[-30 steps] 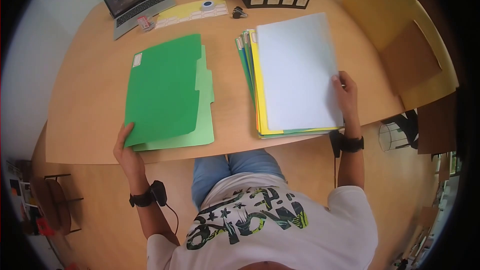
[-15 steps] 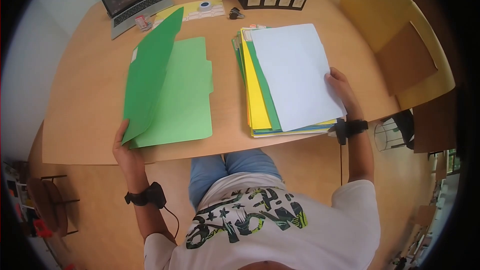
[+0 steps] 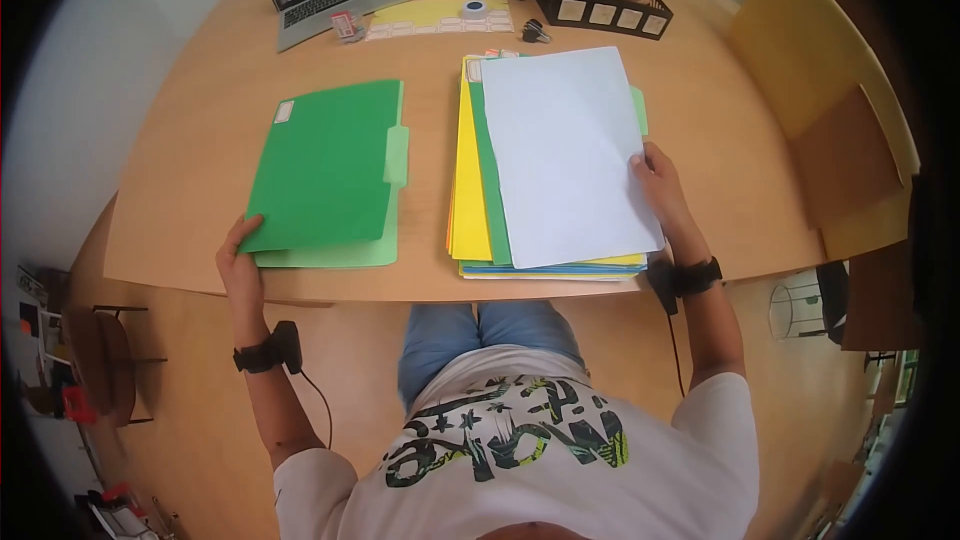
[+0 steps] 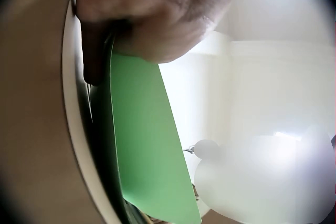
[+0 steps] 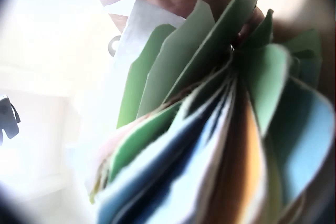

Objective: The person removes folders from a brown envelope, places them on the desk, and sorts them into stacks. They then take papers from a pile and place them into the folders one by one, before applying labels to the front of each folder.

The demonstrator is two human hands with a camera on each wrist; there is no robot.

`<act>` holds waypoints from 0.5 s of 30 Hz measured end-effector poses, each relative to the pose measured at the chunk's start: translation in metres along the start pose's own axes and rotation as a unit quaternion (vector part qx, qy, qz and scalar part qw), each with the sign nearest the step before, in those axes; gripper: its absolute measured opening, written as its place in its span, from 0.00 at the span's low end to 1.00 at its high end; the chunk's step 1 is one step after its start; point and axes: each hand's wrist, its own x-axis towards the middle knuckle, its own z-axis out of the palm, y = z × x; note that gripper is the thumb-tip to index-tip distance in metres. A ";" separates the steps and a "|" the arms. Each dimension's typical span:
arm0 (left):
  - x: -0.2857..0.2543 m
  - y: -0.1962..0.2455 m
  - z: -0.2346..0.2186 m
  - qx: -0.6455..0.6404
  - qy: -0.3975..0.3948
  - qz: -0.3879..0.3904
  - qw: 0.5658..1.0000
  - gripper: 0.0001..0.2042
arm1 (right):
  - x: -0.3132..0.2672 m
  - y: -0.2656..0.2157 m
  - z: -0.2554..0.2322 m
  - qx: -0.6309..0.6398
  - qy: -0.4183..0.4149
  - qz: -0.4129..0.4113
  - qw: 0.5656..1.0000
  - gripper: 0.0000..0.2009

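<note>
A green file folder (image 3: 325, 160) lies at the left of the table, its cover slightly raised over a lighter green inside. At its lower left corner my left hand (image 3: 240, 255) pinches the folder; in the left wrist view a finger reaches down beside the green sheet (image 4: 144, 129). To the right is a stack of coloured folders (image 3: 466, 170) under a white sheet (image 3: 560, 150). My right hand (image 3: 663, 188) grips the stack's right edge, thumb on top. From the right wrist, the folder edges fan apart in green, blue (image 5: 307, 134) and orange (image 5: 247, 166).
Toward the back stand a laptop (image 3: 335, 5), a yellow sheet with labels (image 3: 440, 25), a white round item (image 3: 474, 9) and a black binder clip (image 3: 536, 31). Behind the stack is a black organiser (image 3: 600, 15) with books. A yellow panel (image 3: 830, 70) borders the right side.
The green folder's cover swung up to the left, then came back down. Over the stack, the white sheet shifted left, and a green edge now shows to its right. The head view also moved.
</note>
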 end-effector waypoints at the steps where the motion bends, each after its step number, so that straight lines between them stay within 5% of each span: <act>1: 0.001 0.000 -0.002 0.055 -0.010 0.013 0.998 0.18 | 0.000 0.000 -0.003 0.009 -0.003 0.004 1.000 0.07; 10: 0.023 0.012 -0.030 0.313 -0.211 0.089 0.922 0.24 | -0.001 0.005 0.005 0.087 -0.016 0.014 0.996 0.06; 13: 0.015 0.043 -0.017 0.414 -0.199 0.051 0.887 0.27 | -0.004 0.000 0.000 0.107 -0.036 0.030 0.993 0.07; 15: 0.001 0.087 0.025 0.430 -0.144 0.155 0.878 0.27 | -0.005 -0.002 -0.002 0.135 -0.041 0.038 0.989 0.07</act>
